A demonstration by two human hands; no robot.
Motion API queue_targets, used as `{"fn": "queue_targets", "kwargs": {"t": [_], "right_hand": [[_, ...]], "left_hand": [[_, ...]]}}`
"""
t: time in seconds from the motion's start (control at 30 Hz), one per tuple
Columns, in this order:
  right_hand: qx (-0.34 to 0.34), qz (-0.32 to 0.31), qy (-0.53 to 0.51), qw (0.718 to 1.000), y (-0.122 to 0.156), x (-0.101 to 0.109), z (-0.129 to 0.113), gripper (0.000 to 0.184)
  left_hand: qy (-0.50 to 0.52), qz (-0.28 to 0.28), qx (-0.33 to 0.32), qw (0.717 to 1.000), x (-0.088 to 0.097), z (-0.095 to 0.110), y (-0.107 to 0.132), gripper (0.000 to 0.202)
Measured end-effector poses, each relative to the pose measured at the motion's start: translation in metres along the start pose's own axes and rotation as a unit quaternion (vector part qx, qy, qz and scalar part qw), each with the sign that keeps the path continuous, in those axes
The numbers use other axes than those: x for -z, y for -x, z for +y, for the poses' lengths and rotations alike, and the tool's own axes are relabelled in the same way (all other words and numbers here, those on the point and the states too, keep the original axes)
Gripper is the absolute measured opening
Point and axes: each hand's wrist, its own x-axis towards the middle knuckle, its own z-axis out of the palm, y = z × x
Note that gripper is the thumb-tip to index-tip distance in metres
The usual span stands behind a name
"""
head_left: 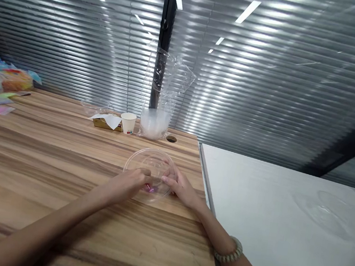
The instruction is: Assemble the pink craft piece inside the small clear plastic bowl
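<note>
A clear plastic bowl (137, 154) sits on the wood-grain table. My right hand (180, 189) grips its right side, thumb over the rim and fingers against the outer wall. Reaching into the bowl from the left, my left hand (136, 181) has its fingers pinched together over a small pink-purple piece (151, 189). Most of that piece is hidden beneath the fingers, so its kind cannot be made out. A beaded bracelet (230, 252) circles my right wrist.
Behind the bowl stand a bag of stacked clear bowls (154, 123), a white paper cup (128, 123) and a small box with white paper (108, 122). Colourful packets (4, 84) lie far left. A white tabletop (253, 204) adjoins on the right, with a clear lid (324, 211).
</note>
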Motion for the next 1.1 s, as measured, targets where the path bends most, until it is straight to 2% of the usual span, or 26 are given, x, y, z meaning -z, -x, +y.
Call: {"fn": "queue_targets", "kwargs": {"t": [0.23,0.43,0.63,0.83,0.97,1.1], "right_hand": [[0.036,0.022,-0.005,0.999,-0.003,0.000,0.005,0.056],[-0.009,0.024,-0.006,1.000,0.000,0.000,0.005,0.060],[-0.015,0.036,-0.013,0.999,0.000,-0.001,0.005,0.057],[-0.019,0.033,-0.015,0.999,-0.002,-0.001,0.005,0.054],[-0.024,0.019,-0.016,0.999,-0.002,-0.001,0.006,0.054],[-0.021,0.017,-0.015,1.000,-0.001,0.000,0.007,0.052]], "left_hand": [[-0.032,0.053,-0.004,0.998,0.000,-0.003,-0.005,0.033],[-0.021,0.102,-0.006,0.995,-0.001,-0.005,-0.009,0.029],[0.036,0.160,-0.022,0.986,-0.007,-0.010,-0.013,0.022],[0.021,0.179,-0.017,0.983,-0.011,-0.015,-0.013,0.023],[0.001,0.165,-0.023,0.986,-0.016,-0.020,-0.012,0.026],[-0.002,0.149,-0.021,0.989,-0.014,-0.013,-0.010,0.029]]}}
